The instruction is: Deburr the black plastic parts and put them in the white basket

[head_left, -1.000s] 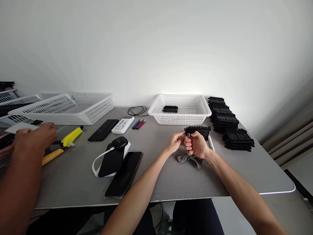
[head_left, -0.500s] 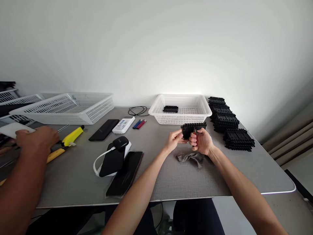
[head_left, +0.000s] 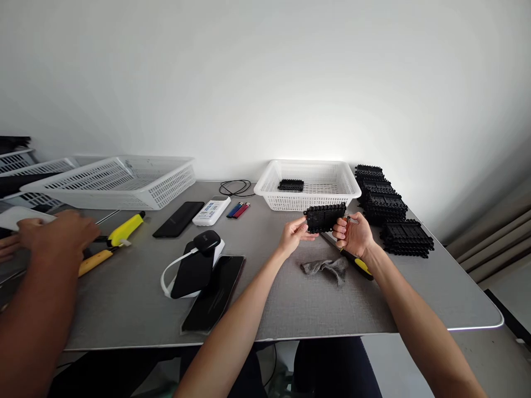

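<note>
My left hand (head_left: 295, 236) grips the left end of a flat black plastic plate with toothed edges (head_left: 323, 219), tilted up above the table in front of a white basket (head_left: 307, 202). My right hand (head_left: 355, 236) is closed around a small orange-red lighter (head_left: 347, 220) at the plate's right end. I cannot make out a flame. Below the hands lie a crumpled grey cloth (head_left: 326, 268) and a tool with a black and yellow handle (head_left: 360, 266), partly hidden by my right hand. A similar black plate (head_left: 291, 185) rests in the basket.
Stacks of black plates (head_left: 406, 237) stand at the right. Phones (head_left: 213, 293), a power bank (head_left: 211, 211), two lighters (head_left: 240, 210) and a black cable (head_left: 236, 188) lie left of centre. A co-worker's hand (head_left: 58, 235) works near a yellow tool (head_left: 126, 229) at far left.
My right hand has shifted slightly right with the lighter, from the plate's front to its right end. The plate moved slightly left and up; the black and yellow handled tool now shows.
</note>
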The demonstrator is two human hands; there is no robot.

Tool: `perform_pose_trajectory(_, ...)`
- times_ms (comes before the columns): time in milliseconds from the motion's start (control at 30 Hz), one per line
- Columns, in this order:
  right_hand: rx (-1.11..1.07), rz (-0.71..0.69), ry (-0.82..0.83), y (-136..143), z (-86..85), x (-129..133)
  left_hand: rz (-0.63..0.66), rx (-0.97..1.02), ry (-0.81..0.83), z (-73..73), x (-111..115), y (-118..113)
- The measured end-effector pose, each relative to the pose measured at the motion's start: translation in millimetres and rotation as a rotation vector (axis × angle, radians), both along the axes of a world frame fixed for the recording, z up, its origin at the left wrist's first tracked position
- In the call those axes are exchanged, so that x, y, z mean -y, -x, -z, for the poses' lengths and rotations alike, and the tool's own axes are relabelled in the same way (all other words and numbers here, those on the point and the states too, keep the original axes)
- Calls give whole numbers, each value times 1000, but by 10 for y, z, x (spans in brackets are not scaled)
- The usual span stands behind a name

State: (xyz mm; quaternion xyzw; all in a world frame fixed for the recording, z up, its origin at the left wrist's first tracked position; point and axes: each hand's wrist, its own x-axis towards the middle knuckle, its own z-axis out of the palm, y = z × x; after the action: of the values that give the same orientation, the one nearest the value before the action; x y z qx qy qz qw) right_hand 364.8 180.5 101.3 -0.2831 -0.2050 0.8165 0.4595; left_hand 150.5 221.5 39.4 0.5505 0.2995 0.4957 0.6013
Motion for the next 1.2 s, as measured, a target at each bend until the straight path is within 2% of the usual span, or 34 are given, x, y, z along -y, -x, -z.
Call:
perform_pose_trajectory(300, 81, -81, 9, 131, 14, 33, 27, -40, -28, -22, 48, -33)
perform_pose_trajectory(633, 173, -172, 11, 297, 38, 90, 26, -81, -62, 43, 45, -94)
perform_pose_trajectory(800, 203, -207, -2, 367, 49, 116, 31, -110, -82, -7, 93, -118)
perform_pose_trajectory(1067, 192, -312, -148, 362, 69, 122, 14, -103, -40, -37, 101, -132)
perform_pose_trajectory(1133, 215, -275, -202, 372, 61, 131, -7, -79, -1, -26, 82, -119)
perform_pose_trajectory(1200, 312, -120, -270, 393, 71, 131, -49, -45, 43, -15, 54, -90)
